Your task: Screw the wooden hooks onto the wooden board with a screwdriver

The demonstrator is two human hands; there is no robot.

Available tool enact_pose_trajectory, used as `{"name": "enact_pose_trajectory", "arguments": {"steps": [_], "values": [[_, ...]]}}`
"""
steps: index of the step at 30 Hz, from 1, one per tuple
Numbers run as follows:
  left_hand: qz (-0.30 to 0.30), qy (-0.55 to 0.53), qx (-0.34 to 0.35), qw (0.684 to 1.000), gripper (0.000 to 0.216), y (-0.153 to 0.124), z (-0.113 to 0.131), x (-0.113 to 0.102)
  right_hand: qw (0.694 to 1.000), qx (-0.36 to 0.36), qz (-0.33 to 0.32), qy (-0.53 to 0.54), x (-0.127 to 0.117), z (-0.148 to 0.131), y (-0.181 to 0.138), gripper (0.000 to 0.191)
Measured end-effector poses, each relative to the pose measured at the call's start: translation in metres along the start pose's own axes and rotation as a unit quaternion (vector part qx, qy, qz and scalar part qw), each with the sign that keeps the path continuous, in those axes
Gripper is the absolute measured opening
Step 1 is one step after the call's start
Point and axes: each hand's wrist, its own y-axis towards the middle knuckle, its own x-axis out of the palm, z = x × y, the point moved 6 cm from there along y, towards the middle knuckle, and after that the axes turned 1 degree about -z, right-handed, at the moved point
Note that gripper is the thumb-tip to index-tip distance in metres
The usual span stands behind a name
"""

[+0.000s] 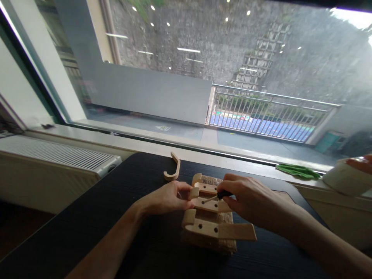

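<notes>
A rough wooden board (228, 219) lies on the black table with several pale wooden hooks across it. My left hand (170, 197) pinches the curled end of the middle wooden hook (197, 202). In my right hand (244, 193) is a screwdriver (224, 194) with a dark handle; its thin shaft points left, the tip at a screw hole of that hook. The near wooden hook (207, 229) shows two dark holes, and its straight end sticks out past the board. Behind, the far wooden hook (207, 188) is partly covered by my hands.
A loose wooden hook (176, 168) lies on the black table (139, 174) near its back edge. Beyond stand a white radiator (58, 159) at the left and a window sill. A green cloth (298, 171) and a white pot (344, 176) are on the right.
</notes>
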Motion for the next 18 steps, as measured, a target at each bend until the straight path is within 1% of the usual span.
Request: {"name": "enact_pose_trajectory", "arguments": {"steps": [6, 9, 13, 15, 18], "values": [[0.01, 0.009, 0.007, 1.0, 0.037, -0.001, 0.002, -0.001, 0.999, -0.038, -0.03, -0.024, 0.001, -0.008, 0.011, 0.02], [0.007, 0.009, 0.017, 1.0, 0.035, -0.001, 0.003, -0.001, 0.996, -0.065, -0.026, -0.063, -0.002, -0.018, 0.018, 0.02], [0.002, -0.006, 0.019, 1.0, 0.032, 0.0, 0.002, -0.001, 0.987, -0.092, -0.019, -0.13, -0.007, -0.039, 0.026, 0.02], [0.001, -0.011, 0.018, 1.0, 0.031, 0.0, 0.001, -0.001, 0.984, -0.098, -0.017, -0.144, -0.009, -0.045, 0.028, 0.024], [-0.001, -0.014, 0.019, 1.0, 0.032, 0.0, 0.0, -0.002, 0.985, -0.103, -0.012, -0.14, -0.009, -0.045, 0.03, 0.023]]}}
